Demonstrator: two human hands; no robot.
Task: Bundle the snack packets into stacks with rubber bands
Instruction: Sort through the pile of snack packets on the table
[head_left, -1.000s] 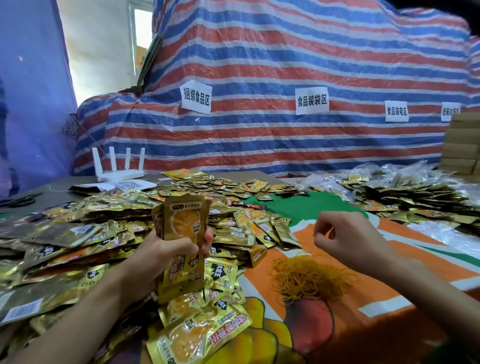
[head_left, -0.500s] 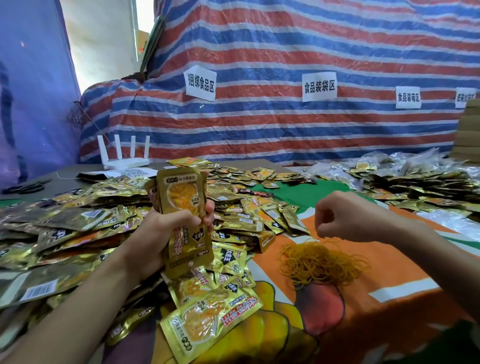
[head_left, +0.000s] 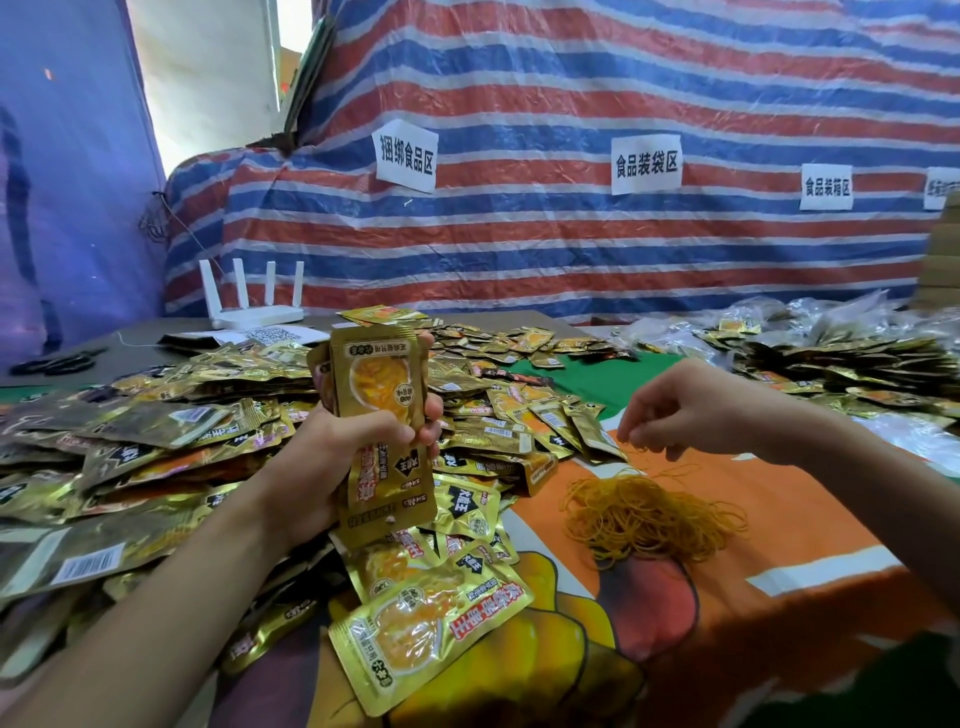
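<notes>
My left hand (head_left: 332, 457) grips an upright stack of gold snack packets (head_left: 382, 415) above the table. My right hand (head_left: 691, 410) hovers above and left of a heap of yellow rubber bands (head_left: 649, 514), fingertips pinching a thin band (head_left: 641, 447) that trails down toward the heap. Loose gold packets (head_left: 171, 441) cover the left of the table, and one large packet (head_left: 426, 623) lies near the front.
An orange, green and white printed cloth (head_left: 779, 519) covers the table. More packets in clear bags (head_left: 857, 358) pile at the right. A white router (head_left: 254, 306) and black scissors (head_left: 57, 361) sit at the back left. A striped tarp with paper signs (head_left: 644, 163) stands behind.
My left hand lifted the stack slightly higher. My right hand opened from a fist and its fingertips dipped toward the rubber band heap, pulling a band up.
</notes>
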